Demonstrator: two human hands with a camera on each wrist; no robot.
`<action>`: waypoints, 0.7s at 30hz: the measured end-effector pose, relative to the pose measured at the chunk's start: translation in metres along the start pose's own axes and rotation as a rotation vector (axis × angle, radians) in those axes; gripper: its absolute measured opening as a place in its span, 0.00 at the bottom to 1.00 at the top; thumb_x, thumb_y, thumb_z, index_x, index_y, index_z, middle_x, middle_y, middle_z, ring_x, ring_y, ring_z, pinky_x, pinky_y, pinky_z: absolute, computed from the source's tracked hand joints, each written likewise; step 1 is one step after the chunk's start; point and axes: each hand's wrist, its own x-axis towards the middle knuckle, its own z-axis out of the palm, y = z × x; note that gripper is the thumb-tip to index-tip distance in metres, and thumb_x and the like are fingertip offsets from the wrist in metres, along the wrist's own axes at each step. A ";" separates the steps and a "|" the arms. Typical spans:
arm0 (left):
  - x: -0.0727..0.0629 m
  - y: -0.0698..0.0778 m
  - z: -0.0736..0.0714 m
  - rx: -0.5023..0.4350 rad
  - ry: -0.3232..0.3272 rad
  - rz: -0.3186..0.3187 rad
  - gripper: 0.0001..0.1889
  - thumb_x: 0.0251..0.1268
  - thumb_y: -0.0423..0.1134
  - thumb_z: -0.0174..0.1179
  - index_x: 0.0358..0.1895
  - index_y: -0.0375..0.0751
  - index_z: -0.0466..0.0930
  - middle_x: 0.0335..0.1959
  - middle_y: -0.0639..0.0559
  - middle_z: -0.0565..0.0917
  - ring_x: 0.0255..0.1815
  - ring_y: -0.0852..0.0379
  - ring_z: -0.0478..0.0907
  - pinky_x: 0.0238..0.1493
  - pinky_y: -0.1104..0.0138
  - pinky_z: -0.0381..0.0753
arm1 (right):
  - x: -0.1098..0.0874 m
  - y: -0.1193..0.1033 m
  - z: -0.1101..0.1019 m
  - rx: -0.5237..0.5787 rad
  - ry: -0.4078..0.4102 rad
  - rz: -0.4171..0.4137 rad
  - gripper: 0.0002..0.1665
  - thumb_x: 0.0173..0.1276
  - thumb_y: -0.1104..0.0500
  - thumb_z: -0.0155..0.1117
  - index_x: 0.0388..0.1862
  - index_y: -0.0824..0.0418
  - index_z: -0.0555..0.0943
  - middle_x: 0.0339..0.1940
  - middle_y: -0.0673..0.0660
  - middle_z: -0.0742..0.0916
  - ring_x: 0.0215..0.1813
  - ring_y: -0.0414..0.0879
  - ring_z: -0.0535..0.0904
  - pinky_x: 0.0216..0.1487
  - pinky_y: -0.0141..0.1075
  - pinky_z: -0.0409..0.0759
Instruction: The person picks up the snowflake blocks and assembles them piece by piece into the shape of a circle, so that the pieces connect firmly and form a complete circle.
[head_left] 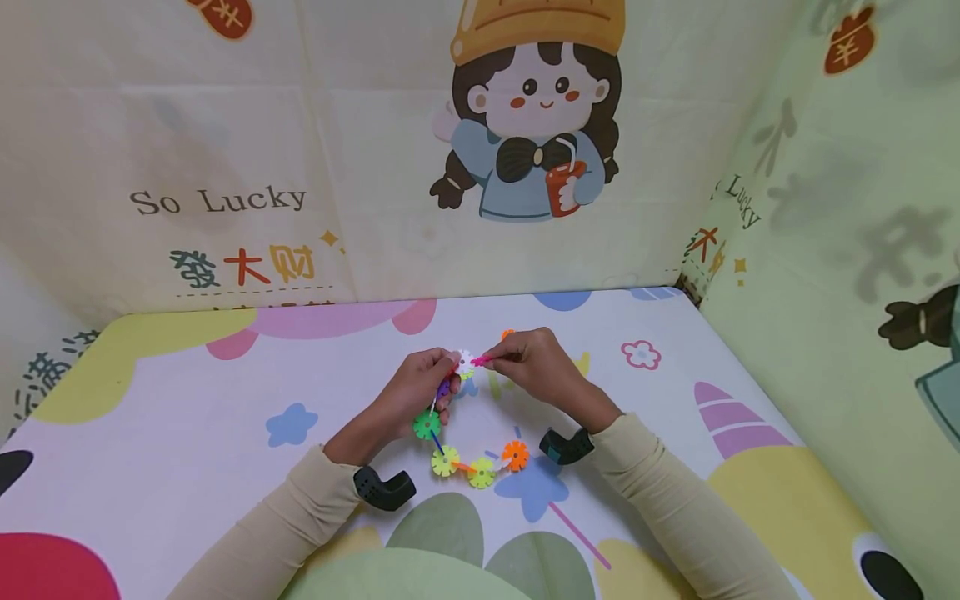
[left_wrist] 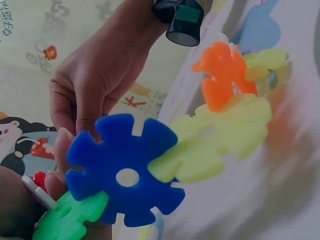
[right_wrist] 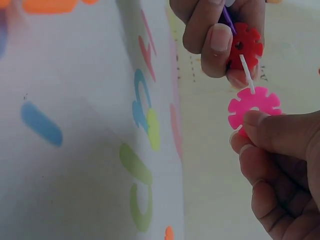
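Note:
My left hand (head_left: 416, 385) grips the upper end of a chain of notched plastic snowflake discs, its fingers at a red disc (right_wrist: 251, 42). A white disc (right_wrist: 247, 72), seen nearly edge-on, lies between the red disc and a pink disc (right_wrist: 265, 99). My right hand (head_left: 546, 365) pinches the pink disc between thumb and fingers, and it meets the white disc's edge. Below the left hand hang a green disc (head_left: 427, 425), a blue disc (left_wrist: 102, 160) and a yellow disc (head_left: 445, 461). The chain curves on to an orange disc (head_left: 515, 456) at its lower right end.
A loose orange piece (head_left: 508, 334) shows behind the right hand, partly hidden by it. The patterned tabletop (head_left: 360, 375) runs back to an upright printed cloth (head_left: 375, 167), with another cloth (head_left: 810, 250) along the right side.

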 end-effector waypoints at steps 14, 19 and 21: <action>0.000 0.000 0.000 0.021 -0.001 -0.003 0.16 0.77 0.46 0.49 0.46 0.34 0.72 0.27 0.46 0.73 0.15 0.55 0.68 0.19 0.65 0.79 | 0.000 -0.006 0.000 -0.070 -0.044 -0.021 0.05 0.59 0.68 0.72 0.35 0.65 0.89 0.30 0.51 0.88 0.30 0.37 0.81 0.32 0.29 0.80; 0.000 0.002 0.003 0.010 -0.019 -0.023 0.14 0.78 0.44 0.45 0.47 0.35 0.73 0.26 0.46 0.76 0.15 0.55 0.70 0.22 0.64 0.81 | 0.000 -0.003 -0.005 -0.042 -0.060 0.001 0.04 0.60 0.65 0.72 0.35 0.62 0.88 0.30 0.47 0.87 0.28 0.37 0.78 0.31 0.30 0.79; 0.000 0.002 0.004 0.005 -0.023 -0.024 0.14 0.78 0.43 0.43 0.47 0.35 0.73 0.26 0.45 0.77 0.15 0.55 0.71 0.23 0.65 0.81 | 0.001 -0.002 -0.006 -0.046 -0.071 0.012 0.04 0.61 0.64 0.72 0.35 0.60 0.88 0.29 0.46 0.87 0.27 0.38 0.77 0.30 0.31 0.78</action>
